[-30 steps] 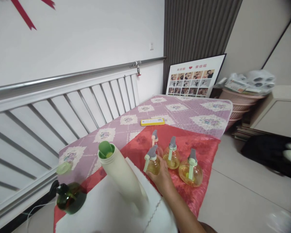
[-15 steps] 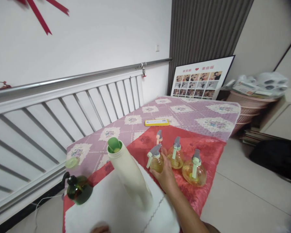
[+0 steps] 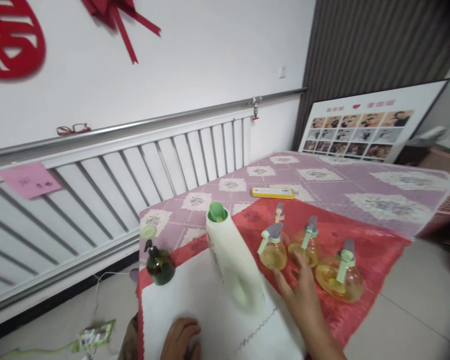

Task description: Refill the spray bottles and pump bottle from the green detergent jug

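Observation:
My right hand [image 3: 303, 298] hovers open over the red cloth [image 3: 375, 245], its fingers stretched out just short of a round yellow oil bottle [image 3: 273, 250] with a grey and green spout. Two more such bottles [image 3: 303, 247] [image 3: 339, 277] stand to its right. A tall cream detergent jug [image 3: 234, 260] with an open green mouth stands on a white towel [image 3: 195, 310]. My left hand [image 3: 180, 340] rests on the towel's near edge with its fingers curled under and nothing visible in them. A dark green pump bottle [image 3: 159, 265] stands at the towel's far left corner.
A small pinkish bottle [image 3: 279, 213] and a yellow flat box [image 3: 273, 192] lie farther back on the purple patterned tablecloth [image 3: 390, 185]. A green cap [image 3: 147, 231] sits near the table's left corner. A white radiator [image 3: 108, 180] runs along the wall; a framed photo board [image 3: 367, 125] leans behind.
My right hand has let go of the left oil bottle and drawn back towards me. My left hand has come further into view on the towel. The view has swung left.

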Demonstrator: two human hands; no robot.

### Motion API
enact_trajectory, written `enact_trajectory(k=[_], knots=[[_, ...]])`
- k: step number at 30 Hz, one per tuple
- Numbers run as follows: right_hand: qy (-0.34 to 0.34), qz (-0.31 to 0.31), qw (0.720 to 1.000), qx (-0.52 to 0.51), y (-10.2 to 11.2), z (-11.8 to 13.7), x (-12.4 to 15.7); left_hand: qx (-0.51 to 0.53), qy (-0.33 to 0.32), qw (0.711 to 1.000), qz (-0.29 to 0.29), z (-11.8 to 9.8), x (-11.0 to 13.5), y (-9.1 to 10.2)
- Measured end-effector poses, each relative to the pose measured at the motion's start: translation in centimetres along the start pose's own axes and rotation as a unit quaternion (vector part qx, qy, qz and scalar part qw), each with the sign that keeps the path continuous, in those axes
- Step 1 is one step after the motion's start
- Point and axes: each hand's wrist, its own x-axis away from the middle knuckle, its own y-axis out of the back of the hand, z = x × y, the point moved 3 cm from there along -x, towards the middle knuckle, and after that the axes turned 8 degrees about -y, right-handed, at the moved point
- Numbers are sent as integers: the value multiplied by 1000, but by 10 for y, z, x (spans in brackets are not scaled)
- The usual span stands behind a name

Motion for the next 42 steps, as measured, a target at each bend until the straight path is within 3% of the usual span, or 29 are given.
enact_trajectory(k=[3, 7, 11, 14, 16, 21, 25, 29, 34, 42], knots=[[-53, 8, 998, -38, 5, 0, 17, 13, 7, 1000, 13, -3, -4, 5], [-97, 3, 992, -85, 9, -2, 43, 62, 64, 996, 16, -8, -7, 9], [-101, 32, 989, -105, 1, 3, 67, 147, 160, 976, 23, -11, -9, 16], [-86, 75, 989, -89, -11, 16, 80, 217, 264, 939, 23, -8, -12, 27], [-87, 99, 989, -73, -18, 25, 85, 237, 319, 918, -3, 2, -15, 38], [-91, 123, 988, -20, -29, 37, 85, 165, 372, 895, -184, 49, -23, 73], [-60, 122, 991, -1, -31, 35, 78, 124, 388, 882, -235, 89, -37, 85], [-26, 126, 991, 27, -32, 33, 75, 117, 379, 890, -225, 110, -57, 83], [-15, 116, 992, 56, -35, 37, 76, 131, 365, 901, -197, 117, -73, 76], [-14, 92, 994, 58, -37, 42, 77, 168, 345, 904, -189, 117, -80, 75]])
